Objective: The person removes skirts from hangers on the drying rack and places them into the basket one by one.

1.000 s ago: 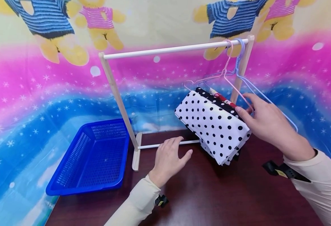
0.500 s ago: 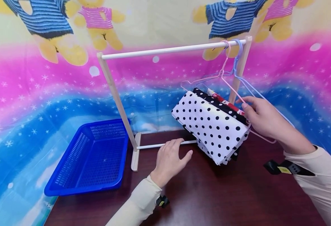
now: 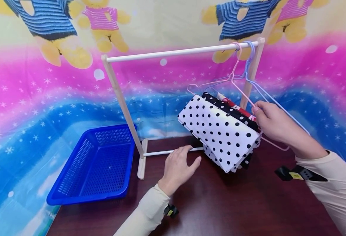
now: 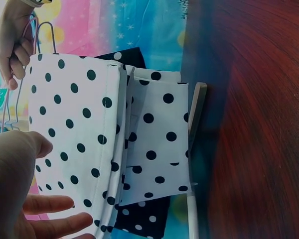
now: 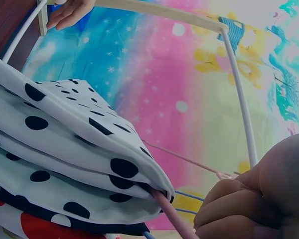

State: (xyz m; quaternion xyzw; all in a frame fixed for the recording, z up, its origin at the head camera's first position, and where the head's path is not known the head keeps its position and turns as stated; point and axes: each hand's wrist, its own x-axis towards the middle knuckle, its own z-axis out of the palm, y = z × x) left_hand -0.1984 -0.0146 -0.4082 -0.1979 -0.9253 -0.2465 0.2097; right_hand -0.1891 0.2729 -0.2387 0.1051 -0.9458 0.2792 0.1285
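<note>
The right hand [image 3: 274, 123] pinches the pink hanger [image 3: 242, 93] carrying the white dotted cloth [image 3: 220, 129] near the right end of the rack [image 3: 176, 52]; the left hand [image 3: 177, 168], fingers relaxed, is before the rack. Beneath it: a reddish-brown table [image 3: 208, 206]; behind, a snowflake-printed backdrop [image 3: 161, 19]. The right wrist view shows cloth layers end-on, unlike the head view.

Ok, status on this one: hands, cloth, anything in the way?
Right hand grips pink hanger. Left hand holds nothing. White dotted cloth draped on pink hanger, on rail. Blue hanger wires close beside; possible snag.
</note>
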